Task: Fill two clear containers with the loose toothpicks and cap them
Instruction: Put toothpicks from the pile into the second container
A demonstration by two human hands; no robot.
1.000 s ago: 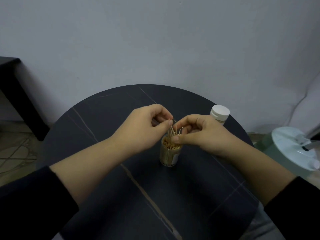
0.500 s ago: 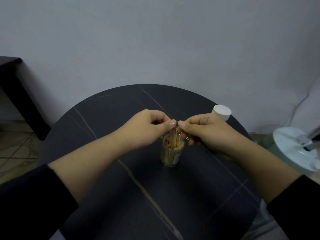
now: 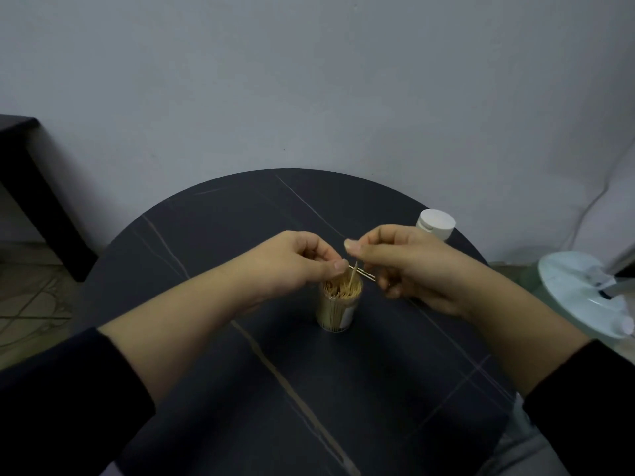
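Note:
A clear container (image 3: 338,309), packed with upright toothpicks, stands uncapped in the middle of the round dark table (image 3: 223,235). My left hand (image 3: 299,262) hovers at its left rim and pinches the near end of two toothpicks (image 3: 362,273) that lie level over the opening. My right hand (image 3: 409,266) is just right of the container with curled fingers at the far end of those toothpicks; its thumb and forefinger are pressed together above one toothpick slanting into the container. A second container with a white cap (image 3: 435,224) stands behind my right hand.
A pale round appliance base (image 3: 584,293) sits off the table's right edge, with a white cable running up the wall. Dark furniture (image 3: 24,187) stands at the far left. The wall is close behind the table.
My right hand has drawn back to the right and slightly up from the container's mouth. My left hand stays at the rim, and the toothpicks now lie level between the two hands.

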